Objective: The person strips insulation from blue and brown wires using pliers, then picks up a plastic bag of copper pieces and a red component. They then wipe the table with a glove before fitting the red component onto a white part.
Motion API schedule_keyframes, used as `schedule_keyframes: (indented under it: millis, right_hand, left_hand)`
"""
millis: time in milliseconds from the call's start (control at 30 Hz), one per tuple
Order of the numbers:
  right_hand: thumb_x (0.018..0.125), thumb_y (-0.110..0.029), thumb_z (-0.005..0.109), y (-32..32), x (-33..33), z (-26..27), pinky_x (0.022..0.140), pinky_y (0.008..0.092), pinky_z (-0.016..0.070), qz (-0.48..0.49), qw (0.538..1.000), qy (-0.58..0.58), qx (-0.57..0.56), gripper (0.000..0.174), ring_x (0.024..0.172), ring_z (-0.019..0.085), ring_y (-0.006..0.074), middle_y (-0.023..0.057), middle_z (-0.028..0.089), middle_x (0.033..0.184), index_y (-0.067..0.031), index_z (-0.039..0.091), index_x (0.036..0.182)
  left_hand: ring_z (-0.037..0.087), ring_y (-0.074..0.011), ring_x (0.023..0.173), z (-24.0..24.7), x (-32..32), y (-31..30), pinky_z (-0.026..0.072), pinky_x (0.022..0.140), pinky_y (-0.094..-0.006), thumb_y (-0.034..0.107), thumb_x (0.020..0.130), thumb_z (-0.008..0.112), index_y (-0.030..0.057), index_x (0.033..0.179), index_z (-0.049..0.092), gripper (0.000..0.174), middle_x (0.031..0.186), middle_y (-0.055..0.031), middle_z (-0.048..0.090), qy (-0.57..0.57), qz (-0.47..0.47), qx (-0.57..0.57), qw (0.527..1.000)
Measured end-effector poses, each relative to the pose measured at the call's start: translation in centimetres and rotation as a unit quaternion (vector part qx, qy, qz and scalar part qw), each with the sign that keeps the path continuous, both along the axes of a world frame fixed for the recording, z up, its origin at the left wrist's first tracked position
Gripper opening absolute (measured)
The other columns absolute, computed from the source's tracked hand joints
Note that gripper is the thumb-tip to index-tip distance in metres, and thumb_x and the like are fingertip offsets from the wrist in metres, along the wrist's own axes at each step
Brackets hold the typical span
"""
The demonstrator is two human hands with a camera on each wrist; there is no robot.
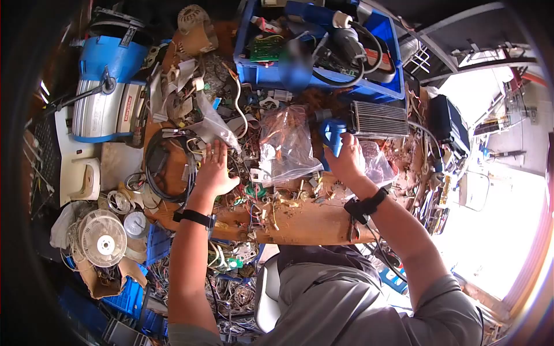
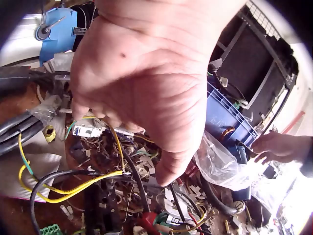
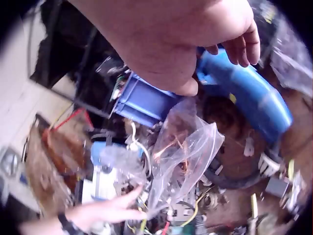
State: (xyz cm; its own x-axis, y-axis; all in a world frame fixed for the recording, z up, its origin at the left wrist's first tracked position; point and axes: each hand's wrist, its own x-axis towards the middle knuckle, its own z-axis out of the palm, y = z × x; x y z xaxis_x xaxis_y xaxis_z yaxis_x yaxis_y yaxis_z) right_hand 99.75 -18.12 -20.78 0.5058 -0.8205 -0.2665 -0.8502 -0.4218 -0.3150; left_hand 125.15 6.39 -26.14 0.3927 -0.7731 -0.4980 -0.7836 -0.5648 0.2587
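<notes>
My right hand (image 1: 348, 160) is at a blue tubular power tool (image 1: 333, 134) with a dark cord. In the right wrist view, the thumb lies to one side of the tool's end (image 3: 244, 85) and loosely bent fingers overlap the other. My left hand (image 1: 214, 172) is spread over the small scrap, its fingertips at the edge of a clear plastic bag (image 1: 216, 124). Below its palm in the left wrist view are a white connector (image 2: 88, 131) and yellow wires (image 2: 73, 188). Between the hands lies another clear bag (image 1: 285, 147) with copper-coloured wire inside.
A blue crate (image 1: 323, 86) of circuit boards and cables stands at the back of the wooden table (image 1: 300, 222). Near it lies a finned metal radiator (image 1: 380, 119). A black cable coil (image 1: 151, 167) is left of my left hand, and a white fan (image 1: 103, 237) stands at lower left.
</notes>
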Motion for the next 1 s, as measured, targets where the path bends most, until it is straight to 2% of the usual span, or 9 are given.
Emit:
schedule_keyframes:
  millis: [167,433,567,633,733,833,933,967,1000]
  right_hand:
    - [0.073,-0.05,0.074,-1.1,-1.0,-5.5,0.094,0.0432,0.0479,-0.147,0.98,0.06,0.12,0.074,0.111,0.058,0.036,0.0221,0.059,0.117,0.001,0.049,0.12]
    - [0.063,-0.041,0.08,-1.5,-2.2,-4.1,0.08,0.0397,0.0534,-0.165,0.967,-0.044,0.189,0.059,0.091,0.067,0.0328,0.0187,0.068,0.099,0.0002,0.062,0.101]
    - [0.065,-0.037,0.08,-1.5,-3.7,-2.6,0.074,0.0373,0.0542,-0.118,0.96,-0.085,0.239,0.051,0.081,0.069,0.0262,0.0151,0.07,0.091,-0.0001,0.066,0.098]
    - [0.067,-0.035,0.079,-1.5,-4.5,-4.3,0.072,0.0366,0.0542,-0.103,0.956,-0.132,0.24,0.048,0.078,0.068,0.0237,0.0147,0.07,0.09,0.0,0.067,0.097]
    - [0.069,-0.036,0.078,-1.3,-4.6,-3.8,0.071,0.0377,0.0549,-0.137,0.956,-0.075,0.249,0.054,0.077,0.069,0.025,0.016,0.069,0.086,0.0013,0.063,0.104]
    - [0.07,-0.034,0.077,-0.1,-4.5,-4.0,0.08,0.0396,0.0534,-0.193,0.962,-0.017,0.194,0.064,0.091,0.066,0.03,0.0211,0.064,0.103,0.0016,0.053,0.118]
    - [0.067,-0.029,0.079,2.4,-4.0,0.4,0.102,0.0458,0.0399,-0.047,0.998,-0.021,0.025,0.081,0.124,0.041,0.0398,0.0229,0.036,0.136,-0.0024,0.039,0.132]
    - [0.067,-0.029,0.079,3.1,-3.6,2.1,0.102,0.0458,0.0399,-0.046,0.998,-0.023,0.026,0.081,0.124,0.041,0.0398,0.0229,0.036,0.136,-0.0024,0.039,0.132]
    - [0.066,-0.026,0.078,3.7,-3.3,3.5,0.102,0.047,0.0396,0.086,0.994,-0.057,-0.042,0.084,0.124,0.04,0.039,0.0213,0.037,0.138,-0.0038,0.037,0.136]
  left_hand:
    - [0.009,-0.0421,0.145,1.0,0.0,-0.6,0.0188,0.118,-0.0451,0.043,0.075,0.071,-0.0001,0.151,0.006,0.109,0.157,-0.024,0.008,0.011,-0.001,0.032,0.999]
    - [0.012,-0.0415,0.145,1.3,-1.7,-1.1,0.0178,0.117,-0.0465,0.05,0.078,0.065,-0.0052,0.149,0.011,0.106,0.156,-0.0255,0.012,-0.04,0.005,0.049,0.998]
    - [0.034,-0.0383,0.136,4.9,-7.5,-2.9,0.03,0.11,-0.0501,0.052,0.077,0.068,-0.0043,0.143,0.034,0.092,0.145,-0.026,0.035,-0.141,0.006,0.058,0.988]
    - [0.044,-0.0378,0.128,5.9,-9.8,-4.1,0.0393,0.104,-0.0479,0.046,0.076,0.072,0.0,0.142,0.032,0.09,0.139,-0.0244,0.041,-0.038,-0.008,-0.003,0.999]
    - [0.052,-0.0352,0.118,4.6,-12.7,-5.0,0.0499,0.091,-0.0447,0.037,0.076,0.076,0.0082,0.135,0.043,0.074,0.132,-0.0201,0.047,-0.136,-0.015,-0.12,0.983]
    - [0.061,-0.0324,0.102,2.0,-11.3,-5.6,0.0541,0.078,-0.0409,0.028,0.082,0.07,0.0075,0.12,0.054,0.047,0.123,-0.0174,0.055,-0.105,0.034,-0.166,0.98]
    - [0.066,-0.0306,0.083,2.7,-10.8,-5.6,0.0554,0.065,-0.0382,0.019,0.085,0.066,0.0064,0.104,0.06,0.023,0.113,-0.0136,0.06,-0.051,0.075,-0.274,0.957]
    - [0.067,-0.0306,0.076,3.9,-10.6,-5.6,0.0549,0.06,-0.037,0.015,0.085,0.065,0.0051,0.096,0.061,0.015,0.109,-0.0114,0.062,-0.049,0.078,-0.37,0.924]
    - [0.066,-0.0323,0.079,5.5,-10.5,-5.9,0.0542,0.062,-0.039,0.012,0.085,0.064,0.0036,0.095,0.061,0.013,0.107,-0.0105,0.062,-0.024,0.075,-0.415,0.906]
